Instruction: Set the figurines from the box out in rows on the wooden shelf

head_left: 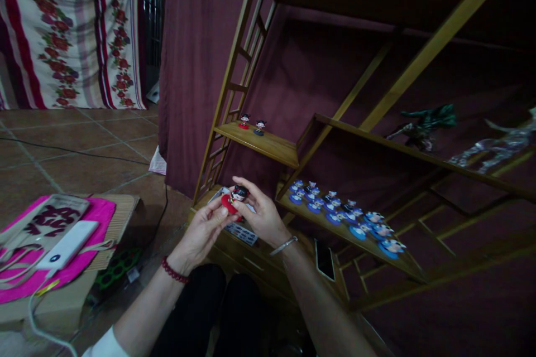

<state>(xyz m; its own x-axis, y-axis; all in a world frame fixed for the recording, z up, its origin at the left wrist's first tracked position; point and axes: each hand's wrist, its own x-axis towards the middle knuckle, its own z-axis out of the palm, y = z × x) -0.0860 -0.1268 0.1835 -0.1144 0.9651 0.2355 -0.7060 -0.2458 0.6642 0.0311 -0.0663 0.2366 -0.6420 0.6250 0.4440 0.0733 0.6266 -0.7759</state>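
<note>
Between my two hands is a small figurine [239, 194] with black hair and a round red base. My left hand [205, 228] pinches the red base between thumb and fingers. Around the head and side of the figurine curl the thumb and fingers of my right hand [263, 216]. Beneath my hands, on the low shelf, lies a sheet printed with small pictures [242, 234], partly covered. Two similar figurines stand on the small upper shelf [272, 146]: one on a red base [244, 121], the other on a dark base [259, 128].
Rows of blue-based figurines [335, 213] fill the middle shelf at right. A phone [324, 260] leans below it. Higher up stand a green figure [431, 125] and a clear one [498, 145]. At left, a white power bank [69, 244] with a cable lies on pink cloth [104, 213].
</note>
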